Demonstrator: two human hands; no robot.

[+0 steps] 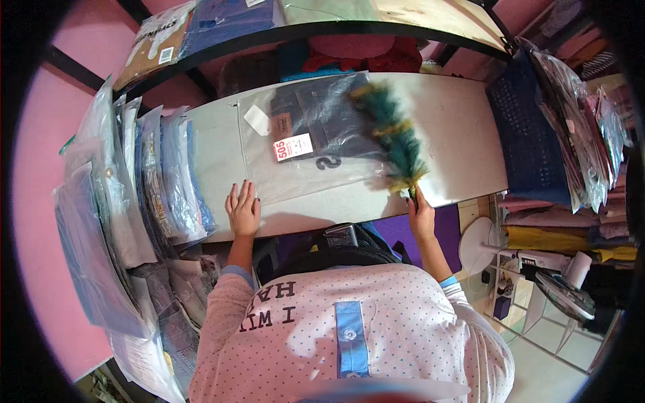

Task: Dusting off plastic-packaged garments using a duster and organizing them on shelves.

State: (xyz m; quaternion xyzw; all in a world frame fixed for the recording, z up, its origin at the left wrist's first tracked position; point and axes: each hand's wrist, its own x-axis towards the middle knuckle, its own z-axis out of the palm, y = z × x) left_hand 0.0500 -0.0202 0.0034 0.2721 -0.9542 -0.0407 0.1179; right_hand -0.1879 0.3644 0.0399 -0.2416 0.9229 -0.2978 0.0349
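Folded dark jeans (326, 111) lie in a clear plastic bag (275, 185) on the white table. A white tag and a red-and-white label show at the waistband. My left hand (243, 211) rests on the tabletop (460, 134) by the bag's near left corner, fingers stretched out. In my right hand (421, 218), closed round its handle, is a fluffy green and yellow duster (401, 144). Its head reaches over the bag's right side, slightly blurred, and covers part of the jeans.
Stacks of bagged clothes (164, 174) stand at the left end of the table. At the right end is a blue perforated basket (527, 134) with bagged garments beside it. A black-edged shelf (322, 30) with packed clothes runs above the far side. A fan (564, 295) stands at lower right.
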